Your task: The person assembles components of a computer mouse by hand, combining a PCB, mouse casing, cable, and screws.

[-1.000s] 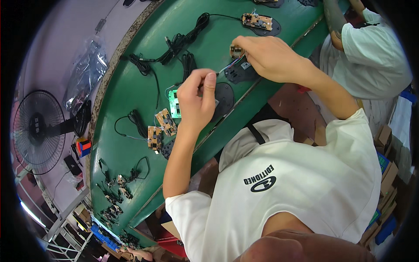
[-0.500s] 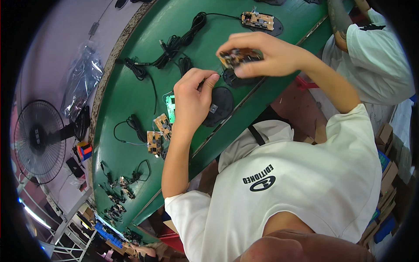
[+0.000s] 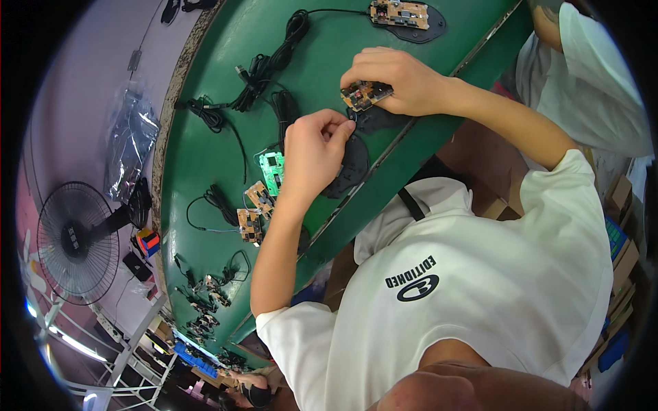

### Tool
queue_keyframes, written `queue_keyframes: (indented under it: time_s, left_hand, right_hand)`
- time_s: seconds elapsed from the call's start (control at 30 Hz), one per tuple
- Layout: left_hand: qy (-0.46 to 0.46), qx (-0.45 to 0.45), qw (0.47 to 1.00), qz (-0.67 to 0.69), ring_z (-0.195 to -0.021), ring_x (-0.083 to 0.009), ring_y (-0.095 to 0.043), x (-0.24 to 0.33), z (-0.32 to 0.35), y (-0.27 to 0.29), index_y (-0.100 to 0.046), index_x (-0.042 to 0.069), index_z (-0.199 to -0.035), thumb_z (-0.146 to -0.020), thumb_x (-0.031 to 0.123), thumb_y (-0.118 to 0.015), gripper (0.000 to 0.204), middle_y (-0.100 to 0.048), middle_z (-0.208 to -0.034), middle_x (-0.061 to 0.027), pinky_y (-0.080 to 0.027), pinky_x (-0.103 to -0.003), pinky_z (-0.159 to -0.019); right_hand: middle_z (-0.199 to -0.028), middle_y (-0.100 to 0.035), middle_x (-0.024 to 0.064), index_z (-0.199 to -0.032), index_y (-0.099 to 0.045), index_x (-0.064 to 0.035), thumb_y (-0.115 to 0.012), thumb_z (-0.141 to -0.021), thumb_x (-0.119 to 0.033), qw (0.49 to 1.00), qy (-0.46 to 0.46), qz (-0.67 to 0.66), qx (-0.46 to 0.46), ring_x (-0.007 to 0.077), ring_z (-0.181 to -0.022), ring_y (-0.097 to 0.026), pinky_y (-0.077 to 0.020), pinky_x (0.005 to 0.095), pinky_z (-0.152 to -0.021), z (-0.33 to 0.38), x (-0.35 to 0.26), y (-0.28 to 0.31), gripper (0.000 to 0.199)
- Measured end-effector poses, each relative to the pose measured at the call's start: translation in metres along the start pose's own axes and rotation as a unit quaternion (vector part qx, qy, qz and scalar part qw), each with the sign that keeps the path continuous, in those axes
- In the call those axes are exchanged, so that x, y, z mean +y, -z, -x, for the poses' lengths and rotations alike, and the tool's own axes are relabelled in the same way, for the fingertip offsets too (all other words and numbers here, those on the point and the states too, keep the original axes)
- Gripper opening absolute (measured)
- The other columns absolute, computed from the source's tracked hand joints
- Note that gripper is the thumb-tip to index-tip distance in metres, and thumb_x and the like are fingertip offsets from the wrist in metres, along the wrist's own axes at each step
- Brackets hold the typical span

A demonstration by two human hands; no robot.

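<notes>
My right hand [image 3: 411,82] grips a small brown circuit board [image 3: 363,96] by its edges, tilted above the bench. Just left of it my left hand [image 3: 308,154] is closed in a pinch on a thin black cable [image 3: 351,116], close to the board's lower edge. Under the right hand lies a black plastic mouse base [image 3: 384,120]. Another black base [image 3: 354,168] sits beside my left hand, partly hidden by it. A green circuit board [image 3: 272,168] and two brown circuit boards [image 3: 249,225] lie by my left forearm.
A board on a black base [image 3: 417,34] stands at the far end of the green bench [image 3: 329,55]. Bundled black cables [image 3: 264,75] lie across it, with several small wired parts [image 3: 205,301] lower left. A fan [image 3: 77,240] stands beyond the left edge; a co-worker's sleeve [image 3: 596,75] shows at upper right.
My right hand has turned the circuit board so its component face shows, and brought it closer to my left fingertips. The whole view has shifted slightly.
</notes>
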State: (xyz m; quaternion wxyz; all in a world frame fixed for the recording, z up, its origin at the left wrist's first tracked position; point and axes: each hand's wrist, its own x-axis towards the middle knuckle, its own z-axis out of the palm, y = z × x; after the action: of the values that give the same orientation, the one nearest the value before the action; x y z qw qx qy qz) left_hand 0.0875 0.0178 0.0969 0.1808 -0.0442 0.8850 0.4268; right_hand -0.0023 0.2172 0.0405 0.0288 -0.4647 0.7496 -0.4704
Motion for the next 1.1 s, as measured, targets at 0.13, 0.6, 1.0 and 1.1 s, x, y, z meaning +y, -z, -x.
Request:
queue_keyframes:
  time_s: [0.13,0.6,1.0,1.1]
  left_hand:
    - [-0.098,0.041,0.989,-0.102,-0.07,-0.0306,-0.061,-0.001,-0.006,0.001,-0.073,-0.001,-0.085,-0.08,0.011,-0.075,0.013,-0.062,-0.077,-0.0143,-0.047,-0.039,-0.067]
    - [-0.073,0.032,0.977,-0.199,-0.081,-0.0316,-0.058,0.008,-0.011,-0.004,-0.065,0.002,-0.075,-0.081,0.018,-0.077,0.021,-0.058,-0.082,-0.0117,-0.038,-0.043,-0.07]
    - [-0.181,0.052,0.976,-0.106,-0.071,-0.0304,-0.061,0.001,-0.007,-0.015,-0.069,0.002,-0.092,-0.085,0.005,-0.07,0.008,-0.067,-0.087,-0.0127,-0.046,-0.038,-0.071]
    - [-0.304,0.079,0.928,-0.198,-0.072,-0.0309,-0.063,0.002,-0.008,-0.011,-0.069,0.0,-0.092,-0.083,0.003,-0.07,0.009,-0.068,-0.087,-0.0131,-0.049,-0.038,-0.069]
  right_hand:
    - [-0.085,-0.062,0.007,-0.1,-0.064,-0.0072,-0.068,-0.075,0.001,1.0,-0.012,-0.01,0.009,0.0277,-0.085,-0.059,-0.0464,0.0394,-0.076,0.0,-0.001,0.001,0.027]
    - [-0.087,-0.063,0.0071,-0.099,-0.064,-0.0055,-0.067,-0.073,0.0,0.999,-0.022,-0.021,0.024,0.0282,-0.085,-0.06,-0.048,0.0399,-0.075,0.005,0.002,0.004,0.027]
    - [-0.075,-0.06,0.0075,-0.09,-0.069,-0.0094,-0.077,-0.077,-0.016,0.979,-0.176,0.104,0.016,0.0269,-0.076,-0.058,-0.0453,0.0393,-0.067,0.009,-0.025,0.027,0.017]
    - [-0.074,-0.06,0.0084,-0.088,-0.071,-0.0097,-0.077,-0.076,-0.019,0.969,-0.18,0.17,0.005,0.0272,-0.076,-0.059,-0.0461,0.0408,-0.067,0.005,-0.034,0.032,0.016]
